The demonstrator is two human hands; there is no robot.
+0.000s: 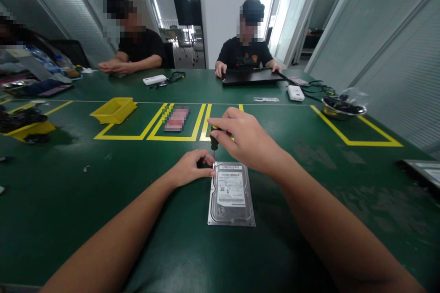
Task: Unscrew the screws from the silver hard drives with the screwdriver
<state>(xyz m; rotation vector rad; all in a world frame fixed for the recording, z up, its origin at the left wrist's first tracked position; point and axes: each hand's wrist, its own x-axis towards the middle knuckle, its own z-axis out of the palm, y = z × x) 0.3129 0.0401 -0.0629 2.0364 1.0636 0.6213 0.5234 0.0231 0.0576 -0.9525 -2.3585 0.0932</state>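
One hard drive (231,193) lies flat on the green table (103,201), near centre, label side up. One white label, text too small to read.

Left hand (190,168) rests on the table at the drive's far-left corner, fingers curled, fingertips (208,171) touching the drive's edge. It steadies the drive rather than holding it; nothing is enclosed in the hand.

Right hand (245,139) is just above the drive's far edge, fingers pinched closed round the handle of one screwdriver (214,139). The handle is black with a yellow top and stands upright, tip down at the far-left corner of the drive. Can't tell whether the tip is seated in a screw.

Further out, yellow tape outlines on the table: several rectangles, exact count unclear. Inside one, just left of centre, sits one pixelated reddish item (176,119). Left of it is one yellow tray (114,110). A second yellow tray (29,129) at the far-left edge holds dark parts I can't count. On the right, one metal bowl (343,109) holds dark contents, with black cables running to it.

Far side of the table: one white box (296,93) to the right, one white flat device (154,79) left of centre, and one black laptop (252,76).

Two people sit fully in view across the table, both in black shirts. One person (245,52) has both hands on the laptop. The other person (137,48), further left, has hands together on the table. A third is partly visible at the far-left edge.
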